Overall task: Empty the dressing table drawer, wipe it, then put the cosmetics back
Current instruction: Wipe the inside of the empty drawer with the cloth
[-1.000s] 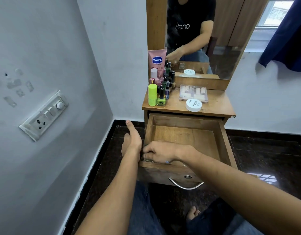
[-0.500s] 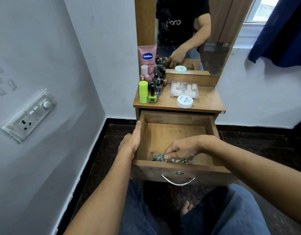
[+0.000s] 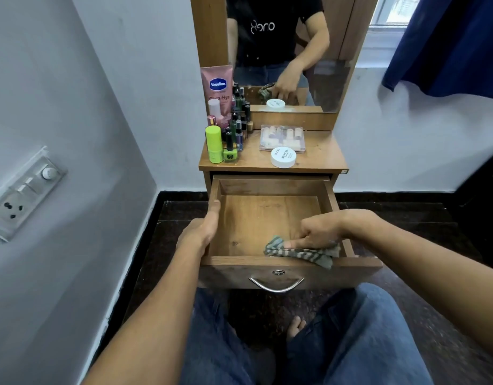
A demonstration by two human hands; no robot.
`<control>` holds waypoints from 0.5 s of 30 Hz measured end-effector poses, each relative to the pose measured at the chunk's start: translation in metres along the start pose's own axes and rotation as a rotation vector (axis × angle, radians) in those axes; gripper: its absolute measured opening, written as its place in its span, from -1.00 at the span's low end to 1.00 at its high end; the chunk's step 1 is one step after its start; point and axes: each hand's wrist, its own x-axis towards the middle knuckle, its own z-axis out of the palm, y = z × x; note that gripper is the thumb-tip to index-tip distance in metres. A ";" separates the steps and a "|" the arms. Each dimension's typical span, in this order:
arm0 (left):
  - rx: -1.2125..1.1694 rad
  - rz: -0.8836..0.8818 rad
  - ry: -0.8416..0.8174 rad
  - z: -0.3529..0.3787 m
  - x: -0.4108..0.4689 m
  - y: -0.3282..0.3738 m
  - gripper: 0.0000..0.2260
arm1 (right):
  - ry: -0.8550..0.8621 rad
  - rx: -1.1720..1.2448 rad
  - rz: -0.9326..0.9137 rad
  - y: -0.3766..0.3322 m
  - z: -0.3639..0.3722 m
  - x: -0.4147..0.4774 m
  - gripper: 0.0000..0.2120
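Pale grey-white walls (image 3: 73,107) meet in a corner left of centre above a dark speckled floor (image 3: 434,245), a switch panel (image 3: 23,193) at mid-left, while a wood-framed mirror (image 3: 337,65) stands top centre and daylight enters a window (image 3: 389,12) beside a navy curtain (image 3: 448,43) at upper right.

Home bedroom corner: mirrored dressing table (image 3: 317,162), cosmetics (image 3: 234,134), curtain (image 3: 448,43)

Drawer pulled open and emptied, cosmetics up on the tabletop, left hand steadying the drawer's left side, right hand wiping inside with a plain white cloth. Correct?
Not quite: in the head view the cloth under the right hand is grey-green and striped, not plain white. The rest holds: drawer open and emptied, cosmetics on top, left hand on its left side.
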 end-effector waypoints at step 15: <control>0.132 0.024 -0.074 0.004 0.011 -0.004 -0.14 | 0.612 -0.636 0.203 0.029 0.003 -0.014 -0.74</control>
